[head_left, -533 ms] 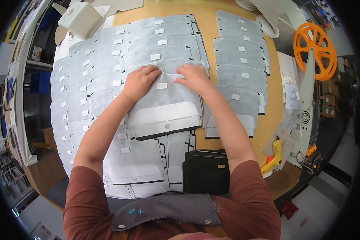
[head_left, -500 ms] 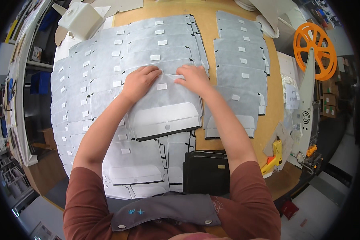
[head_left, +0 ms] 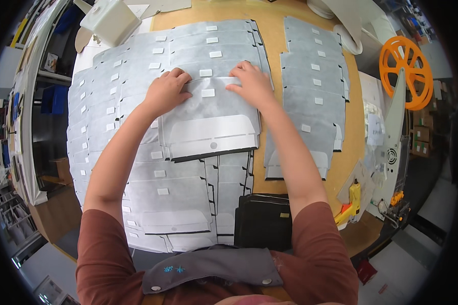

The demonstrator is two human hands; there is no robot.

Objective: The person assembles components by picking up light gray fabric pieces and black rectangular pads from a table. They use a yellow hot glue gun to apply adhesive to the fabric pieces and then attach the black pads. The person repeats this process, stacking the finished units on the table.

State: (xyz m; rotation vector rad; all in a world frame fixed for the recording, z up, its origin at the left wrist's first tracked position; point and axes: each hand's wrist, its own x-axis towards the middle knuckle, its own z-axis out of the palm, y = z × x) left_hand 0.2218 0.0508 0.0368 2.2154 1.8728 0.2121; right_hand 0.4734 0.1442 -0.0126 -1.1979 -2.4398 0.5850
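A grey sheet-like panel (head_left: pixel 208 108) lies on top of the overlapping rows in the middle. It bears a small white rectangle (head_left: pixel 208 93), a white pocket-like piece and a black strip along its near edge. My left hand (head_left: pixel 167 92) is at its far left corner, fingers curled at the edge and thumb on the face. At the far right corner, my right hand (head_left: pixel 253 86) grips the edge between bent fingers and thumb. A pale crease runs along the far edge between the hands. What lies under the fingertips is hidden.
Overlapping grey panels (head_left: pixel 188 178) cover the left side; another column (head_left: pixel 310 104) lies to the right. A black folder-like stack (head_left: pixel 262 223) sits near me. A yellow glue gun (head_left: pixel 352 198) and orange reel (head_left: pixel 406 73) are at right. A white container (head_left: pixel 109 23) stands far left.
The top panel has slid away from me, and my hands have moved apart to its far corners. The thin whitish strip that was between my fingers no longer shows. The view has shifted slightly.
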